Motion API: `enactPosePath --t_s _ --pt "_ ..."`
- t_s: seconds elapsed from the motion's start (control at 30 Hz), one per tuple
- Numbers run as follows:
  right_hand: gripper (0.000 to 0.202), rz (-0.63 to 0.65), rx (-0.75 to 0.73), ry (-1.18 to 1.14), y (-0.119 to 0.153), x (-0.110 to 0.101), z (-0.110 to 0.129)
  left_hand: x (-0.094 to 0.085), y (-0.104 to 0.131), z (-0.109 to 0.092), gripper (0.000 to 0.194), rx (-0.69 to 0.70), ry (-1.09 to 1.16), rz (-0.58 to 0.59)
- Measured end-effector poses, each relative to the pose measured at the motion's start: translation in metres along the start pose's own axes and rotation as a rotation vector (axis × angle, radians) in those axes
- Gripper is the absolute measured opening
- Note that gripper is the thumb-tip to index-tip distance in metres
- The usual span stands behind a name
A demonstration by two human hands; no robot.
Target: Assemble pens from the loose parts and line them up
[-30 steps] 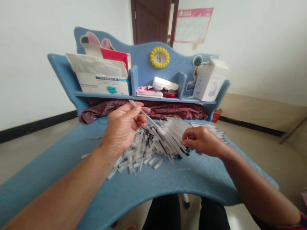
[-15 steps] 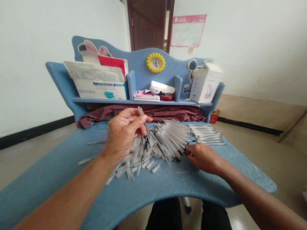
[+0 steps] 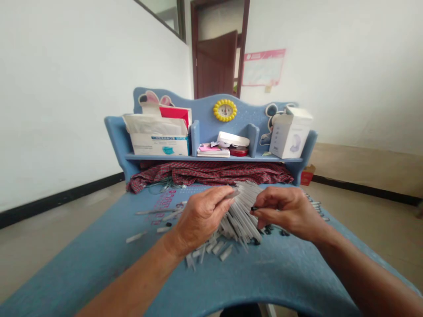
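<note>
Left hand [image 3: 206, 215]: thumb and fingers pinch a clear tube [image 3: 233, 193], much of it hidden by the grip. Right hand [image 3: 286, 211] faces it, near but apart, with a small black plug [image 3: 254, 208] at its fingertips. Between the grips and below: heap of tubes [image 3: 240, 221] on the blue desk [image 3: 251, 275]. Short pieces [image 3: 218, 248] lie just below the left grip; loose plugs [image 3: 284, 232] below the right. Rods [image 3: 317, 206] show past the right hand, partly hidden. Beyond both grips: checked cloth [image 3: 205, 172], then shelf [image 3: 194, 158] bearing mask box [image 3: 158, 145], red tin [image 3: 238, 151], white box [image 3: 288, 136]. Clock [image 3: 225, 110] above.
</note>
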State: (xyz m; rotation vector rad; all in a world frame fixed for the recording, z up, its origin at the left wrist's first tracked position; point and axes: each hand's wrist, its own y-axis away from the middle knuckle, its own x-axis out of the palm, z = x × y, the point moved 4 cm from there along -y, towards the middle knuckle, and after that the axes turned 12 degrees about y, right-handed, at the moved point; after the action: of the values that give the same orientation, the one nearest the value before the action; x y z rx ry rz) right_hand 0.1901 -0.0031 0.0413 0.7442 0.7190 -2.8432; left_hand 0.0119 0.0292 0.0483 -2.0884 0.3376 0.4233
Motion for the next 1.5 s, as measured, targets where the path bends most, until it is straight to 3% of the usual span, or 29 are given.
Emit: enactPosePath --t_s 0.23,0.6,1.0,1.2,1.37,1.5 --pt "0.018 -0.056 -0.037 -0.129 -0.029 -0.001 0.003 0.0 0.004 0.004 0.019 0.126 -0.226 0.095" --pt "0.015 -0.048 -0.078 -0.106 -0.035 0.01 -0.001 0.004 0.007 0.012 0.018 0.084 -0.326 0.178" --pt "0.012 0.016 -0.09 -0.022 -0.037 0.012 0.005 0.005 0.005 0.008 0.018 0.057 -0.271 0.264" --pt "0.014 0.13 -0.001 -0.113 -0.037 0.015 -0.007 0.007 0.005 0.006 0.017 0.018 -0.205 0.316" --pt "0.022 0.166 0.037 -0.181 -0.038 0.018 -0.017 0.009 0.004 0.004 0.019 0.053 -0.222 0.304" --pt "0.017 0.167 0.015 -0.148 -0.037 0.017 -0.018 0.01 0.005 0.003 0.018 0.071 -0.251 0.312"
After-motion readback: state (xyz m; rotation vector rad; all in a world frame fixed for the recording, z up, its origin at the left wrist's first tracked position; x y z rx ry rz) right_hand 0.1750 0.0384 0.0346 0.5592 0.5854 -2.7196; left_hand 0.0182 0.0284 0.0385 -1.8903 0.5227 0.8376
